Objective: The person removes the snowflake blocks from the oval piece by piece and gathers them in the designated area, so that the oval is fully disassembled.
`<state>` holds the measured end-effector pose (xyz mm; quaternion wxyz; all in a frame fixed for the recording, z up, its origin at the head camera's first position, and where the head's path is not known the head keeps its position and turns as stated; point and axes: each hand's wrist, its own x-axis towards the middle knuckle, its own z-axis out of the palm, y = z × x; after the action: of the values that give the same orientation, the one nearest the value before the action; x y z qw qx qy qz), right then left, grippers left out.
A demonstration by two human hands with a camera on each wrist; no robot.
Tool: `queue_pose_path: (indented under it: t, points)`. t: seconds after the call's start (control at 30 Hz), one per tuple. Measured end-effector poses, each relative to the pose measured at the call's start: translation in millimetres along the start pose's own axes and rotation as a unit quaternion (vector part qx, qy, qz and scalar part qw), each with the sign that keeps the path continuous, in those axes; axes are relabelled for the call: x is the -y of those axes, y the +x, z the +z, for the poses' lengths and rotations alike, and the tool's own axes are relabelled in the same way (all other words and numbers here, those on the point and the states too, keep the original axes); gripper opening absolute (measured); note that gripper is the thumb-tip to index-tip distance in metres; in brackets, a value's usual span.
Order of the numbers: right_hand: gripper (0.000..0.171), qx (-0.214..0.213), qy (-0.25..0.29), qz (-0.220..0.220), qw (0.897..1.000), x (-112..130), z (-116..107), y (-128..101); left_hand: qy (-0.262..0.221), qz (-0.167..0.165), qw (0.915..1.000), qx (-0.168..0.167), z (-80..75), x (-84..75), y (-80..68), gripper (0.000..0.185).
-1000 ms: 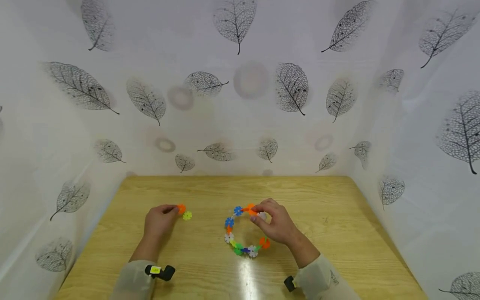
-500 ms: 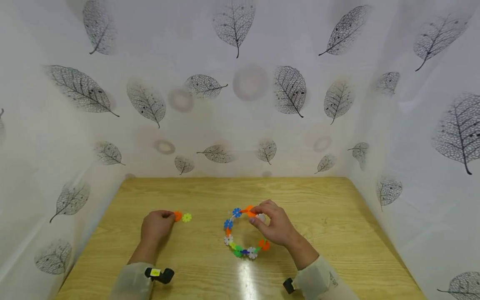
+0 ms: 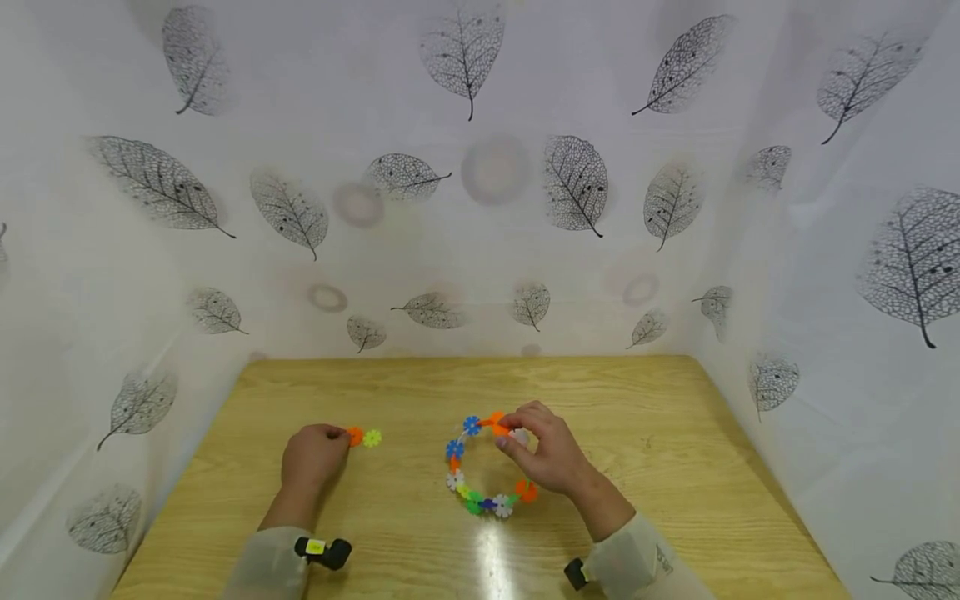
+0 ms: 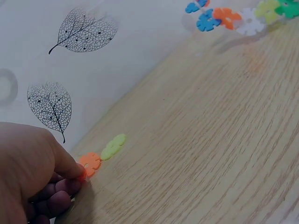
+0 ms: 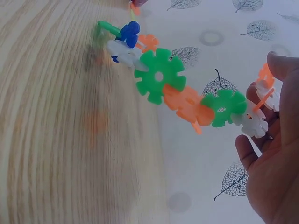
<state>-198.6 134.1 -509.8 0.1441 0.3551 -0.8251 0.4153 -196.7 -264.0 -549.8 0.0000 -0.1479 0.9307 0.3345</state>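
In the head view my left hand (image 3: 313,457) pinches an orange flower-shaped snap disc (image 3: 356,437) between thumb and forefinger. A yellow-green snap disc (image 4: 113,146) meets its edge in the left wrist view, both low over the wood. My right hand (image 3: 553,450) grips the far right part of a loop of linked snap discs (image 3: 454,450), at an orange disc (image 3: 498,423) and a white disc (image 3: 521,435). Blue, white, green and orange pieces make up the loop. From the right wrist, a green disc (image 5: 160,76) shows nearest, and the chain is raised off the table.
The wooden table (image 3: 645,500) lies under both hands. A white curtain with leaf prints (image 3: 491,250) closes off the back and both sides. Black wrist cameras (image 3: 324,552) sit on the sleeves.
My left hand has drawn slightly left and nearer, turning the orange disc from above the yellow-green one to beside it. My right hand keeps its hold on the loop.
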Motion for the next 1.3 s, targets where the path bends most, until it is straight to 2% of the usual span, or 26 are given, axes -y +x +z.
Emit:
queue_pose_path:
  t: [0.3, 0.5, 0.67, 0.77, 0.83, 0.9, 0.97, 1.13, 1.23, 1.3]
  points:
    - [0.016, -0.003, -0.016, 0.001, 1.0, 0.3, -2.0, -0.7, -0.003, -0.007, 1.0, -0.003, -0.1, -2.4, -4.0, 0.036]
    - [0.016, -0.006, -0.022, -0.028, 0.999, -4.0, -0.8, -1.2, -0.039, 0.008, 0.9991, -0.016, 5.2, -9.0, -7.8, 0.038]
    - [0.018, -0.001, -0.015, -0.029, 0.999, -4.7, -0.8, -1.4, -0.072, 0.062, 0.9953, -0.02, 10.6, -31.9, -16.3, 0.029]
    - [0.019, 0.003, -0.009, -0.024, 1.0, -2.9, -0.5, -1.1, -0.085, 0.102, 0.9911, 0.005, 15.2, -49.5, -24.7, 0.027]
    - [0.019, 0.005, -0.005, -0.024, 1.0, -2.6, 0.6, -1.1, -0.099, 0.116, 0.9877, 0.034, 21.1, -61.6, -31.1, 0.027]
    - [0.02, 0.006, -0.002, -0.023, 1.0, -2.7, 1.9, -0.8, -0.126, 0.13, 0.9808, 0.072, 27.6, -73.4, -37.8, 0.027]
    - [0.021, 0.006, -0.002, -0.021, 1.0, -2.9, 3.3, -0.8, -0.168, 0.143, 0.9692, 0.11, 34.2, -85.0, -44.3, 0.027]
    - [0.025, 0.013, 0.004, -0.01, 1.0, 0.8, 4.5, 0.1, -0.272, 0.157, 0.9299, 0.192, 44.7, -109.9, -55.5, 0.035]
    - [0.027, 0.02, 0.011, 0.0, 1.0, 2.0, 5.0, 0.3, -0.289, 0.16, 0.9187, 0.217, 49.7, -121.5, -58.8, 0.042]
    - [0.027, 0.019, 0.011, -0.005, 1.0, 2.2, 5.5, 1.0, -0.287, 0.162, 0.9164, 0.228, 51.8, -128.1, -60.2, 0.045]
